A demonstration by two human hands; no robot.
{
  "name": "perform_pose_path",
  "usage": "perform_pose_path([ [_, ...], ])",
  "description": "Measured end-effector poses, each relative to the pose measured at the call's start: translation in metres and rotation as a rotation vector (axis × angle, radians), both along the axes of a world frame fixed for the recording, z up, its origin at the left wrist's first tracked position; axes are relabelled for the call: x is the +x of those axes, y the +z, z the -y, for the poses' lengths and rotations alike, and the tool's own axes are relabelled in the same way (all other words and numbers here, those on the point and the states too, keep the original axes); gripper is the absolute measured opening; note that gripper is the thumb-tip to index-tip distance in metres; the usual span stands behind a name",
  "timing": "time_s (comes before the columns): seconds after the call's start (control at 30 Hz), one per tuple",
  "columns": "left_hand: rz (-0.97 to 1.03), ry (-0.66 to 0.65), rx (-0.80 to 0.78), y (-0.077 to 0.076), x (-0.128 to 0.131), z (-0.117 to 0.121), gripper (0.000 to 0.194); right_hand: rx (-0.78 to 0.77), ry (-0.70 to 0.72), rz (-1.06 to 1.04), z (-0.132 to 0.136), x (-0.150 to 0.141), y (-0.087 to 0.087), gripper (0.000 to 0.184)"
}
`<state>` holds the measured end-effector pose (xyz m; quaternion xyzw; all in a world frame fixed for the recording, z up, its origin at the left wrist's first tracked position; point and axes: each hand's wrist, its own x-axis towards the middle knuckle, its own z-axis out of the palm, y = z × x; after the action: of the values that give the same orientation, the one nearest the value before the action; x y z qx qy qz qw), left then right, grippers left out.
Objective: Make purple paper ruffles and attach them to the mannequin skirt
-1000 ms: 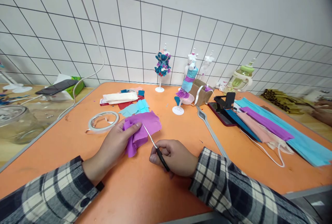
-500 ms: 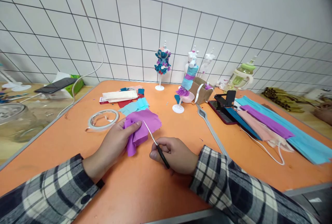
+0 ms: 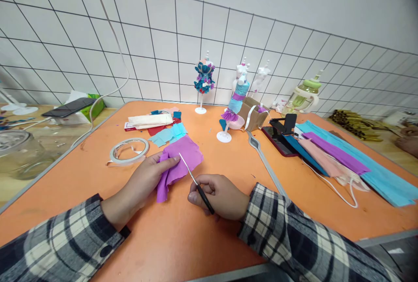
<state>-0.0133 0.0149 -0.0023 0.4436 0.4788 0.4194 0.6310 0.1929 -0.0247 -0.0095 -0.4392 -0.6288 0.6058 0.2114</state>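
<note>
A crumpled sheet of purple crepe paper (image 3: 184, 157) lies on the orange table (image 3: 183, 234). My left hand (image 3: 143, 181) rests on its left edge, fingers pressing and pinching the paper. Just right of it, my right hand (image 3: 222, 195) is closed round the black handles of small scissors (image 3: 195, 181), whose thin blades point up-left over the paper. Both sleeves are plaid.
A tape roll (image 3: 128, 151), light blue scraps (image 3: 170, 134) and a cream paper pack (image 3: 150, 120) lie behind my hands. Small dress-form mannequins (image 3: 237, 99) stand at the back. A phone on a stand (image 3: 282, 131) and long crepe sheets (image 3: 352, 160) lie right. Another person's hand (image 3: 406, 140) shows far right.
My left hand has flattened and smoothed the purple paper's left fold, which now lies longer toward me. The scissors hand has barely moved.
</note>
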Motion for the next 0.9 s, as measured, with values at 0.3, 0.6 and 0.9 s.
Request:
perform_pose_path([
  [0.3, 0.004, 0.062, 0.009, 0.003, 0.004, 0.001, 0.033, 0.028, -0.002, 0.012, -0.002, 0.001, -0.004, 0.037],
  [0.6, 0.076, 0.044, -0.063, 0.004, 0.002, -0.001, 0.031, 0.009, -0.038, -0.002, -0.001, -0.001, -0.001, 0.037],
  [0.9, -0.021, 0.017, 0.031, -0.005, -0.001, -0.005, 0.031, -0.012, -0.031, 0.014, 0.0, -0.001, 0.0, 0.039],
])
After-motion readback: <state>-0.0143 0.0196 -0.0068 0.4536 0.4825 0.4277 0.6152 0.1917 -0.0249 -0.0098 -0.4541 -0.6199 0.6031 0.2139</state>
